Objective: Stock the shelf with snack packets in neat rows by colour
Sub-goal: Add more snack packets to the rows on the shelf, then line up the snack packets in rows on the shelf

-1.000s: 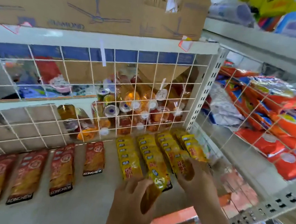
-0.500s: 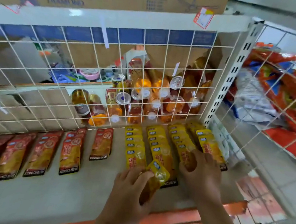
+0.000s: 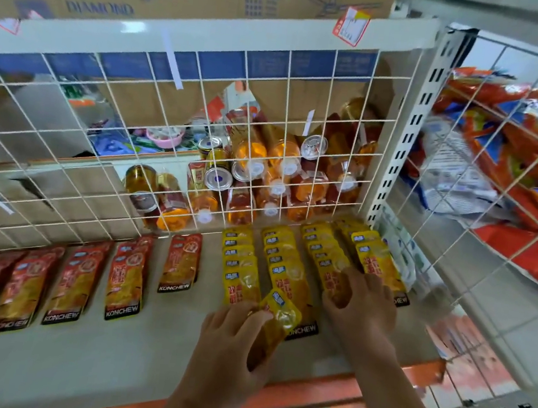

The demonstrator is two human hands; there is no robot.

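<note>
Little change from half a second earlier: both hands hold position. The left hand (image 3: pixel 230 342) fingers grasp a loose yellow packet (image 3: pixel 282 315) at the front of the second row, just over the shelf (image 3: pixel 111 363). The right hand (image 3: pixel 362 310) fingers lie released, spread on the third of four yellow rows (image 3: pixel 238 260). Red packets (image 3: pixel 123 278) lie in rows to the left. The wire cage (image 3: pixel 67 149) behind holds bottles (image 3: pixel 277 171) and cans (image 3: pixel 218 178). The right-hand bay holds snack bags (image 3: pixel 532 148).

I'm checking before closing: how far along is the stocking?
Done: red packets lie in rows on the left, yellow rows on the right. In hand: the left hand holds one yellow packet; the right hand rests on a yellow row. Left: placing that packet.
</note>
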